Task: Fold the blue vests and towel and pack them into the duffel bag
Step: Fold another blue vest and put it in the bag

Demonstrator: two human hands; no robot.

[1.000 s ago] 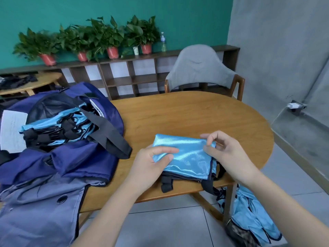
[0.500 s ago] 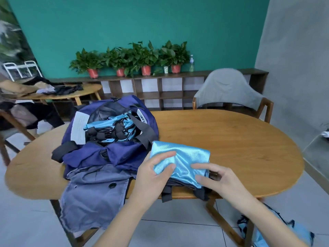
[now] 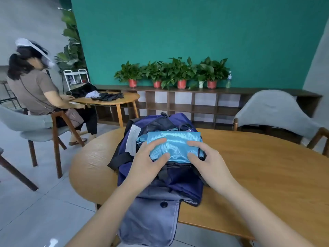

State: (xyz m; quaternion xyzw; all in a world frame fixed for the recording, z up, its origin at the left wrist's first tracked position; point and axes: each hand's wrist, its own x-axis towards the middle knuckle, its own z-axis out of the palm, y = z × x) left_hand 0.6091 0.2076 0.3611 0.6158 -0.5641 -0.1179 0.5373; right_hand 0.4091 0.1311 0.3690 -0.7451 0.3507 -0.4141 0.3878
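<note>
The folded blue vest [image 3: 175, 146] is now sitting over the open mouth of the duffel bag [image 3: 179, 180], no longer on the bare desk [image 3: 258, 168] beside it. Left hand [image 3: 147, 162] and right hand [image 3: 209, 162] are each holding an end, fingers on top and thumbs curling at the near edge, so both grips are grasping the bundle. Other blue fabric is already lying inside. To do this well: keep the fold flat, lower both ends evenly, press down before letting go, and tuck the dangling black straps in.
</note>
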